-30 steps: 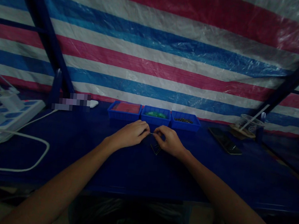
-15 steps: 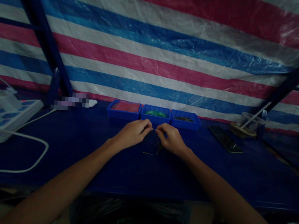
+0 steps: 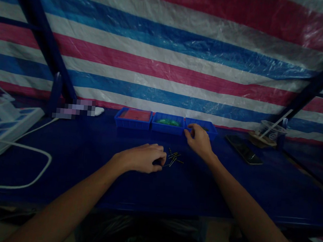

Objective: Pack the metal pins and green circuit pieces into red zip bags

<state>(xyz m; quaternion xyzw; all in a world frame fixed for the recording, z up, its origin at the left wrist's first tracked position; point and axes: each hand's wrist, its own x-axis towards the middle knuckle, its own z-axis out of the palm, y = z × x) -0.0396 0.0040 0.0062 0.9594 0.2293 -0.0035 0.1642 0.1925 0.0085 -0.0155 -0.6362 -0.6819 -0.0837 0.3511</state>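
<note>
The left hand [image 3: 143,161] rests curled on the blue surface [image 3: 89,167] beside a small pile of thin metal pins [image 3: 173,158], while the right hand [image 3: 199,139] reaches, fingers loosely bent, into the rightmost blue tray [image 3: 210,127].

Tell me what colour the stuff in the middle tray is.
Green, in the middle tray, a blue one, as the head view shows; the right hand is at the tray beside it.

A plastic tarp [image 3: 184,55] is showing red, white and blue stripes. Three small blue plastic trays [image 3: 149,126] are sitting on a dark blue tabletop [image 3: 89,167].
</note>
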